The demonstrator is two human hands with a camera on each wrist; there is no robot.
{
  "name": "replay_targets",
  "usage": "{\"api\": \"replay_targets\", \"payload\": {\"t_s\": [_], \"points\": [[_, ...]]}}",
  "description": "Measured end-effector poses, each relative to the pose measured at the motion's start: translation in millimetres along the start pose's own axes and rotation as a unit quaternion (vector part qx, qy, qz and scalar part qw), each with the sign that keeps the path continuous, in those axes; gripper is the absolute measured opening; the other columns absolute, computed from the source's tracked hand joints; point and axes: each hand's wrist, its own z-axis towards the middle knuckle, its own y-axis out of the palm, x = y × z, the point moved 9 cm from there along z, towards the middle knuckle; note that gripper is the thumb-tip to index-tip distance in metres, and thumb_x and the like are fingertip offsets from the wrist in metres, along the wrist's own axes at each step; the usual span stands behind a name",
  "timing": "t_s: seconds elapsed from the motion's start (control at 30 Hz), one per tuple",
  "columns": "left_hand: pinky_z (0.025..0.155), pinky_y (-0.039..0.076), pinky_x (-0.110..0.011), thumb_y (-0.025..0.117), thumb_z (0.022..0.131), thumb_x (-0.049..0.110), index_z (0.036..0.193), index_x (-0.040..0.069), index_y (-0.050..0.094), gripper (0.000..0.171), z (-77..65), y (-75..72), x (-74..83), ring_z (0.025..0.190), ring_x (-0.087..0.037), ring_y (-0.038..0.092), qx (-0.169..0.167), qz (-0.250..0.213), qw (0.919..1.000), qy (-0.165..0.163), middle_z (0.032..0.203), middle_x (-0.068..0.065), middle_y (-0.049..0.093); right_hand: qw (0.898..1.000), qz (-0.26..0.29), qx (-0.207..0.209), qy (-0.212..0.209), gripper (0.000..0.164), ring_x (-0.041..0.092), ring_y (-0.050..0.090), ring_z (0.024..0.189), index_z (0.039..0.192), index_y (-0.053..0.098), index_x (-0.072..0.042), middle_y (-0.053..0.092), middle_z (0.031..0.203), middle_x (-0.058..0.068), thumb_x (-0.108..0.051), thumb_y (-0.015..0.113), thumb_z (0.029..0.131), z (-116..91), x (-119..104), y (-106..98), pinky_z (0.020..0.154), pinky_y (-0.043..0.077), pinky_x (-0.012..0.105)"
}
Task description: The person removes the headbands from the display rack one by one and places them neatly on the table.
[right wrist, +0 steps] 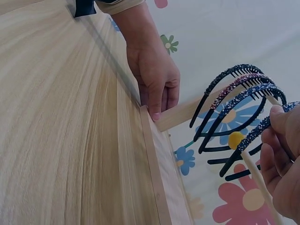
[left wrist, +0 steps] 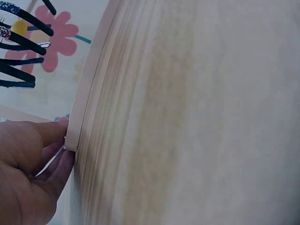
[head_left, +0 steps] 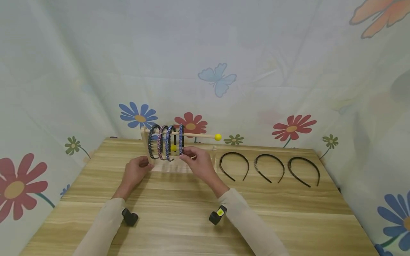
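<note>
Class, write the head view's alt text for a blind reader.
A person's right hand holds a glittery headband at a wooden rack carrying three more; the left hand grips its base. Three dark headbands lie to the right.

No text, brand, number or sign can be read in any of the three views. The one label in sight is a small yellow patch in the head view, set at a slant on the black device worn at the cuff of the right sleeve, on the end near the cloth; it is too small and blurred to tell whether it bears letters, digits or a mark.
</note>
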Motion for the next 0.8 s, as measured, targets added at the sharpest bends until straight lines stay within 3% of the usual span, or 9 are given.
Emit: {"api": "replay_targets", "payload": {"t_s": [0.37,0.8], "points": [[0.095,0.056,-0.054,0.07,0.098,0.017,0.13,-0.007,0.064,0.04,-0.9,-0.3,3.7,0.11,-0.04,0.07,0.0,0.0,1.0,0.0,0.122,-0.026,0.07,1.0,-0.003,0.02,0.001,0.022,0.018,0.071,0.094,0.113,0.076,-0.007,0.076,0.103,0.004,-0.022,0.071,0.097,-1,-3,-17,0.077,0.059,0.027],[0.094,0.056,-0.053,0.07,0.098,0.017,0.13,-0.006,0.065,0.039,0.0,0.0,0.3,0.11,-0.039,0.07,0.001,0.0,1.0,0.003,0.122,-0.025,0.07,0.999,0.015,0.036,-0.016,0.016,0.014,0.07,0.091,0.109,0.078,-0.013,0.077,0.101,0.0,-0.023,0.071,0.097,-6,-2,-36,0.075,0.06,0.029]]}}
